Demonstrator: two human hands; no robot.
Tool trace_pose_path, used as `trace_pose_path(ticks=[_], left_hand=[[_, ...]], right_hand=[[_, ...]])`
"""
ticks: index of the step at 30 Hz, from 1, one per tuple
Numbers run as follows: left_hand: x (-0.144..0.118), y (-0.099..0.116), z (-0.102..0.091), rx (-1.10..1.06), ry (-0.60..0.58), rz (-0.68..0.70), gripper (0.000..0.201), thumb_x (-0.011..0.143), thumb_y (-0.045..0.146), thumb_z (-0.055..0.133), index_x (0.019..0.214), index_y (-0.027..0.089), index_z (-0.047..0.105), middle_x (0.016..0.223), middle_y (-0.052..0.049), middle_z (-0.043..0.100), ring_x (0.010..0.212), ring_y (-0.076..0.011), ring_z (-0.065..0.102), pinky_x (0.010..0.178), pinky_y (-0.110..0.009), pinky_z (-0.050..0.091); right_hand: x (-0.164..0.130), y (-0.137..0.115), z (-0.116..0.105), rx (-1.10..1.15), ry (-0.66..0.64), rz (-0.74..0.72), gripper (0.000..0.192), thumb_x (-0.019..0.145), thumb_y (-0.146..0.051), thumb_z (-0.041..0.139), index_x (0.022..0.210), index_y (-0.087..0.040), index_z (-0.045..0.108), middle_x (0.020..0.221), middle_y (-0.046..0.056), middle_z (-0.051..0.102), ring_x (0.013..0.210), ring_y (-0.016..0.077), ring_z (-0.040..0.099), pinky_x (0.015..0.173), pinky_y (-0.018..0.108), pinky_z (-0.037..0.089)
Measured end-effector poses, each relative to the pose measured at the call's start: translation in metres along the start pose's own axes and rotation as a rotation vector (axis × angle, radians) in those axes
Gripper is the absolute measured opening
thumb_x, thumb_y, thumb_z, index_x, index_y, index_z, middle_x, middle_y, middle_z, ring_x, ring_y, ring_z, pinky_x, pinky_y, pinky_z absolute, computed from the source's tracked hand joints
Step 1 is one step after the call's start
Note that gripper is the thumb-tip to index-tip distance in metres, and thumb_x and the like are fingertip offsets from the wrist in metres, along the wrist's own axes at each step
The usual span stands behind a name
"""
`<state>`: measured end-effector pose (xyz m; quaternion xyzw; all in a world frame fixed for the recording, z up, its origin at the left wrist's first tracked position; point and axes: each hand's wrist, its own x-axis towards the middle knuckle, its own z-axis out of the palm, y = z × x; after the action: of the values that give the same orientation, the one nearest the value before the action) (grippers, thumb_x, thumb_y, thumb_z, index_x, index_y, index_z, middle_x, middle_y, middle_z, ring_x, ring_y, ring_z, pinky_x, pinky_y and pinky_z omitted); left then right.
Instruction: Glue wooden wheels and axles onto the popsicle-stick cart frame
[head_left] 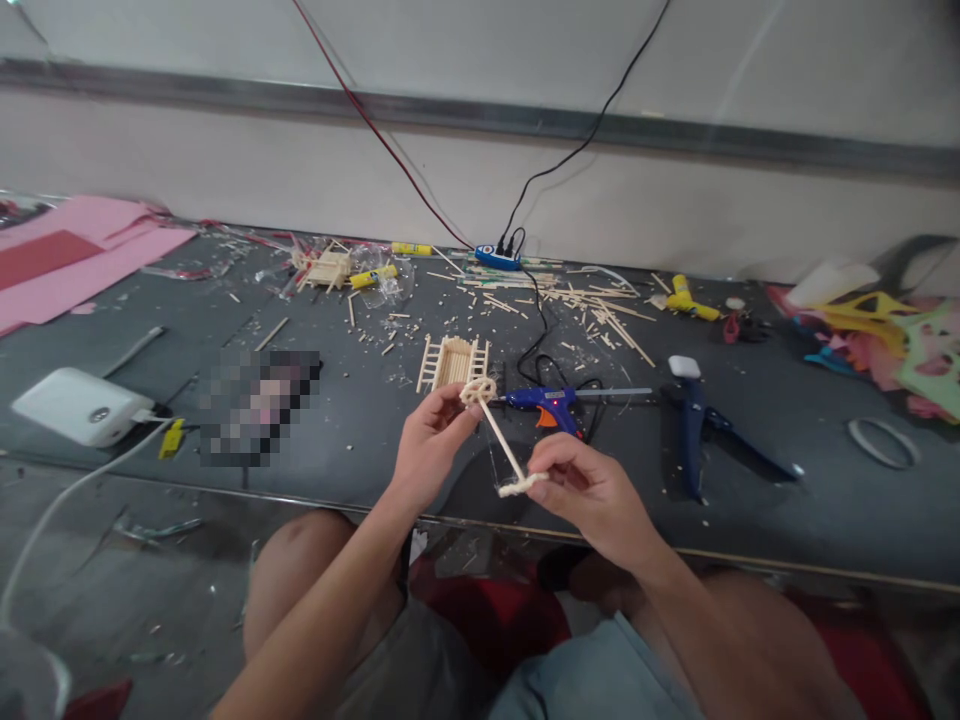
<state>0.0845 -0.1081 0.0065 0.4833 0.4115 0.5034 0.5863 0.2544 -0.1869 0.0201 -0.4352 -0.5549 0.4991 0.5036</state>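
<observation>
Two hands [431, 440] [585, 490] hold stick axle [501, 440] over littered grey table [360, 420].

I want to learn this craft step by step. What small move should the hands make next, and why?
Probably carry the wheel-and-stick axle forward to the small wooden frame. Both the left hand and the right hand pinch a wheel end, and the frame lies just beyond them.

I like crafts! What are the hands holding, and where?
A stick axle with two small wheels: left hand pinches one wheel end, right hand the other.
</observation>
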Motion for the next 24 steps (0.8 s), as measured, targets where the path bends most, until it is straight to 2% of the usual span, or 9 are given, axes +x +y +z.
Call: trace_pose_path(ticks=[4, 7, 12, 15, 18, 19, 21, 24], left_hand=[[0.000, -0.001, -0.001, 0.013, -0.011, 0.000, 0.027, 0.072, 0.025, 0.064, 0.098, 0.016, 0.061, 0.096, -0.005, 0.066, 0.090, -0.0151, 0.059, 0.084, -0.029, 0.043], [0.001, -0.004, -0.001, -0.021, -0.050, -0.001, 0.035, 0.073, 0.023, 0.064, 0.107, 0.019, 0.057, 0.106, -0.006, 0.063, 0.098, -0.0170, 0.057, 0.088, -0.031, 0.043], [-0.002, -0.008, 0.002, -0.108, -0.129, 0.074, 0.065, 0.068, 0.016, 0.066, 0.126, 0.030, 0.041, 0.135, -0.007, 0.043, 0.121, -0.0217, 0.043, 0.095, -0.036, 0.041], [-0.007, -0.010, 0.003, -0.044, -0.074, 0.152, 0.067, 0.066, 0.015, 0.067, 0.126, 0.031, 0.040, 0.140, -0.006, 0.035, 0.129, -0.0221, 0.033, 0.099, -0.035, 0.037], [-0.014, -0.009, 0.002, 0.011, 0.033, 0.197, 0.052, 0.067, 0.017, 0.068, 0.116, 0.026, 0.051, 0.132, -0.005, 0.044, 0.118, -0.0198, 0.044, 0.098, -0.031, 0.037], [-0.016, -0.009, 0.002, -0.003, 0.040, 0.163, 0.043, 0.069, 0.019, 0.067, 0.110, 0.024, 0.055, 0.123, -0.005, 0.052, 0.109, -0.0180, 0.050, 0.094, -0.030, 0.040], [-0.018, -0.007, 0.002, -0.085, -0.013, 0.009, 0.026, 0.074, 0.025, 0.064, 0.098, 0.020, 0.062, 0.099, -0.005, 0.063, 0.086, -0.0142, 0.058, 0.081, -0.027, 0.045], [-0.018, -0.003, 0.003, -0.234, -0.122, -0.252, 0.022, 0.077, 0.033, 0.059, 0.089, 0.015, 0.066, 0.079, -0.005, 0.066, 0.068, -0.0118, 0.057, 0.067, -0.025, 0.046]], right_hand=[[-0.001, 0.002, 0.005, 0.018, -0.010, 0.000, 0.010, 0.074, -0.021, 0.066, 0.082, -0.024, 0.062, 0.085, 0.001, 0.054, 0.078, 0.0130, 0.054, 0.071, 0.026, 0.044], [-0.001, 0.004, 0.008, 0.079, 0.063, 0.011, 0.009, 0.074, -0.022, 0.066, 0.082, -0.024, 0.062, 0.082, 0.000, 0.054, 0.074, 0.0118, 0.054, 0.069, 0.026, 0.045], [0.002, 0.010, 0.011, 0.182, 0.237, 0.023, 0.013, 0.073, -0.026, 0.068, 0.082, -0.024, 0.060, 0.079, -0.001, 0.057, 0.067, 0.0118, 0.056, 0.061, 0.026, 0.048], [0.004, 0.015, 0.011, 0.156, 0.301, 0.035, 0.014, 0.072, -0.029, 0.069, 0.081, -0.023, 0.059, 0.076, -0.001, 0.058, 0.064, 0.0122, 0.056, 0.060, 0.027, 0.047], [0.007, 0.018, 0.012, 0.142, 0.324, 0.028, 0.014, 0.071, -0.028, 0.069, 0.080, -0.023, 0.059, 0.075, -0.001, 0.057, 0.063, 0.0121, 0.056, 0.059, 0.026, 0.047], [0.007, 0.019, 0.012, 0.135, 0.323, 0.024, 0.014, 0.071, -0.028, 0.069, 0.079, -0.024, 0.058, 0.076, -0.001, 0.057, 0.064, 0.0123, 0.056, 0.060, 0.026, 0.047], [0.008, 0.021, 0.013, 0.104, 0.310, 0.013, 0.013, 0.072, -0.028, 0.068, 0.079, -0.024, 0.057, 0.078, -0.001, 0.057, 0.067, 0.0127, 0.055, 0.060, 0.026, 0.046], [0.007, 0.025, 0.017, 0.046, 0.256, -0.004, 0.011, 0.073, -0.029, 0.066, 0.079, -0.024, 0.057, 0.082, 0.001, 0.055, 0.070, 0.0132, 0.054, 0.062, 0.026, 0.046]])
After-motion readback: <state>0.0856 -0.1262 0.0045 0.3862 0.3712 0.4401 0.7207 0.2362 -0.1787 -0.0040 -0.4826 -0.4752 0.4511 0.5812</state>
